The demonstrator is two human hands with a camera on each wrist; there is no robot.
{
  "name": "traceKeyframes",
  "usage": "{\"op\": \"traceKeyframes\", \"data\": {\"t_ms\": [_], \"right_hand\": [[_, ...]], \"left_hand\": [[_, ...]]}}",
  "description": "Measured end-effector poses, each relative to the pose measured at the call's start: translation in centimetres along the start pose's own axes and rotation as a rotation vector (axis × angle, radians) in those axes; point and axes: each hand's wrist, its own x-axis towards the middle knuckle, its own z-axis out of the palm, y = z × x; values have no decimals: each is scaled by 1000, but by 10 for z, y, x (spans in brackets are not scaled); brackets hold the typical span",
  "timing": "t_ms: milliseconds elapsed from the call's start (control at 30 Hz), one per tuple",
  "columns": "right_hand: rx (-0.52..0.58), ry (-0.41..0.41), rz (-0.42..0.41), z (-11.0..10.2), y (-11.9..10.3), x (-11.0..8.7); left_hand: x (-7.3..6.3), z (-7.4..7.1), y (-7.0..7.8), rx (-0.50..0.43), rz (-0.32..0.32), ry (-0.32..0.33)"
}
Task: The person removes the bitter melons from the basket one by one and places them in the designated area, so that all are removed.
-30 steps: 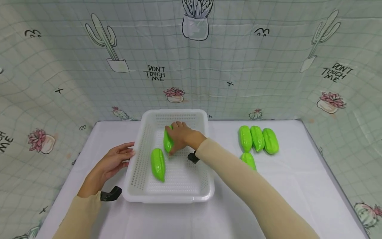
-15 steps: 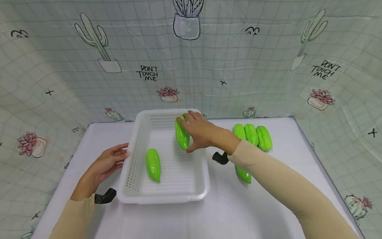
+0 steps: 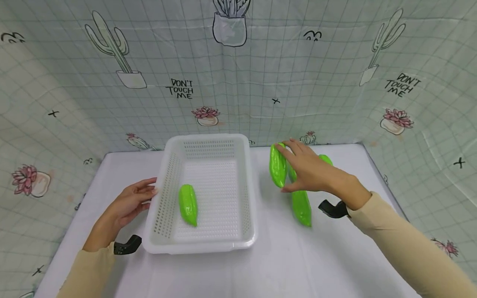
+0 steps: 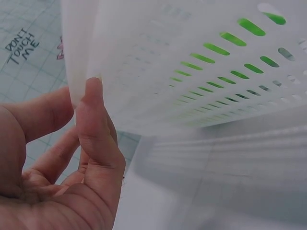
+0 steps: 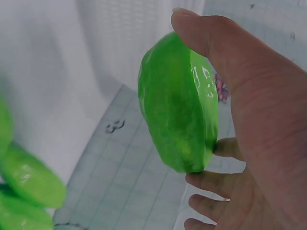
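Note:
In the head view my right hand (image 3: 313, 169) holds a glossy green ridged fruit (image 3: 277, 167), like a star fruit, right of the basket. The right wrist view shows the thumb at one end of this fruit (image 5: 177, 105) and fingertips at the other. My left hand (image 3: 128, 207) touches the left rim of the white perforated basket (image 3: 199, 248) with its fingertips. Inside the basket lies one similar green fruit (image 3: 188, 205), its colour showing through the slots in the left wrist view. Another green fruit (image 3: 301, 209) lies under the right hand.
A further green fruit (image 3: 326, 159) peeks out behind the right hand, which hides part of the group on the white table (image 3: 275, 265). Patterned cloth (image 3: 313, 74) hangs at the back and both sides.
My right hand has lifted one green fruit out of the basket and carried it right, over the table beside the other fruits. The left hand stays at the basket's rim.

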Motion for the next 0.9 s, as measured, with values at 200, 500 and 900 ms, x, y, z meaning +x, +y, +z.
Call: {"op": "traceKeyframes", "data": {"t_ms": [200,500,900], "right_hand": [[37,23,37,7,23,-41],[53,30,66,25,52,-82],[50,-17,67,54,70,-107]], "left_hand": [[0,-1,1,-7,5,1],[-1,-2,2,-22,17,-4],[-1,0,0,-28,9,-6]]}}
